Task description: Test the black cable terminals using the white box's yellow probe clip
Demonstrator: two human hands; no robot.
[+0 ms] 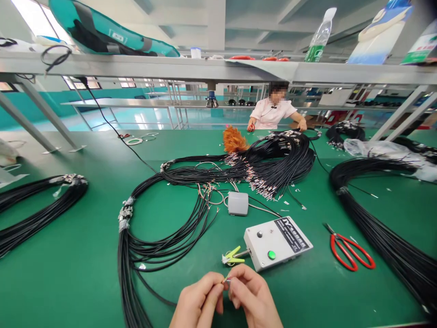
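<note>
Both of my hands meet at the bottom centre, fingertips nearly touching. My left hand (201,298) pinches the stripped end of a black cable (155,291), which runs off to the bundle at left. In my right hand (251,291), thumb and forefinger close on the thin coloured wires (226,280) coming out of that cable end. Just beyond my fingers sits a white control box (278,241) with a green button, a black knob and a yellow-green clip (233,256) on its front side. Fingers cover most of the wire tips.
Black cable bundles (126,255) curve at left, with more (375,218) at right. Red-handled scissors (353,250) lie right of the box; a small grey box (238,203) sits behind it. Across the table a person (273,111) handles cables and holds a red-handled tool. A shelf (153,67) spans overhead.
</note>
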